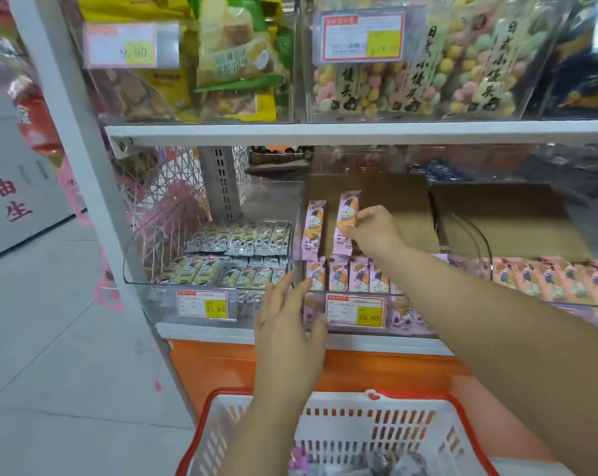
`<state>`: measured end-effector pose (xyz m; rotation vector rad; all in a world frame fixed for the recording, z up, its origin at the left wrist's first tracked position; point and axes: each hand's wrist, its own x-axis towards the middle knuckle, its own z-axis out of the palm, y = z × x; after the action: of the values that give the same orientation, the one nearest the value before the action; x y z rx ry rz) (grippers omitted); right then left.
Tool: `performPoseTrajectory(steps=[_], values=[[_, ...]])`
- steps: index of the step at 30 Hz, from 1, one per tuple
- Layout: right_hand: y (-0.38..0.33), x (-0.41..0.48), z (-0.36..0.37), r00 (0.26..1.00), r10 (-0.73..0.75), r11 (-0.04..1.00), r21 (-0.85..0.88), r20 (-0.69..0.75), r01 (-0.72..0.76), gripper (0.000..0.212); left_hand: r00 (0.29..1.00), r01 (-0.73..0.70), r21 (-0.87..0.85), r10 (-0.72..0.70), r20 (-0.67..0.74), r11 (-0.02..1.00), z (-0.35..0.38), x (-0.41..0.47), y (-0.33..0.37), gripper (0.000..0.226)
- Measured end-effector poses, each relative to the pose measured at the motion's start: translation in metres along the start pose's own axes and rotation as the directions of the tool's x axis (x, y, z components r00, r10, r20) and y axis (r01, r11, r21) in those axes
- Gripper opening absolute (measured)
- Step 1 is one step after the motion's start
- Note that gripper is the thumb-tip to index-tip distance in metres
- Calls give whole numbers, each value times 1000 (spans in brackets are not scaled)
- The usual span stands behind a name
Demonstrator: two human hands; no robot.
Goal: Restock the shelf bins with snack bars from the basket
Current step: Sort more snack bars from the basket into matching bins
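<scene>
Store shelf [325, 131], clear bins. Right hand [376, 233] pinches pink bar [346, 214], upright in middle bin [407, 314] — left hand [287, 328] empty, fingers straight, at bin front. Basket [411, 427] below.

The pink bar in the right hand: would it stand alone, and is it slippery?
The pink bar looks light: the right hand merely pinches it. Its glossy wrapper may be slippery. Tall and narrow, it would probably tip unless leaned on the cardboard.
</scene>
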<state>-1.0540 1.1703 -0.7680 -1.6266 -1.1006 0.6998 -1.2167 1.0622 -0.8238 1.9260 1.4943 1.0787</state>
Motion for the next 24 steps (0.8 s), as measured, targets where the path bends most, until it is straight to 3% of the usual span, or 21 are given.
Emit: performPoseTrajectory(steps=[6, 8, 12, 18, 22, 24], values=[[10, 18, 17, 995, -56, 941, -329, 84, 81, 26, 1000, -19, 30, 18, 11, 999, -1, 1, -4, 44], [13, 16, 18, 993, -51, 930, -356, 107, 86, 35, 999, -23, 24, 23, 23, 999, -2, 1, -4, 44], [15, 13, 17, 994, -68, 900, -424, 89, 99, 33, 999, -27, 30, 27, 27, 999, -1, 0, -5, 44], [1, -12, -1, 970, -220, 878, -414, 99, 241, 18, 997, -68, 68, 66, 35, 995, -3, -1, -10, 44], [-1, -63, -16, 875, -462, 788, -386, 144, 480, 16, 985, -155, 83, 160, -68, 984, -10, -10, -8, 39], [4, -100, -26, 784, -574, 713, -326, 235, 620, 13, 984, -177, 81, 179, -20, 981, -18, -16, -7, 35]])
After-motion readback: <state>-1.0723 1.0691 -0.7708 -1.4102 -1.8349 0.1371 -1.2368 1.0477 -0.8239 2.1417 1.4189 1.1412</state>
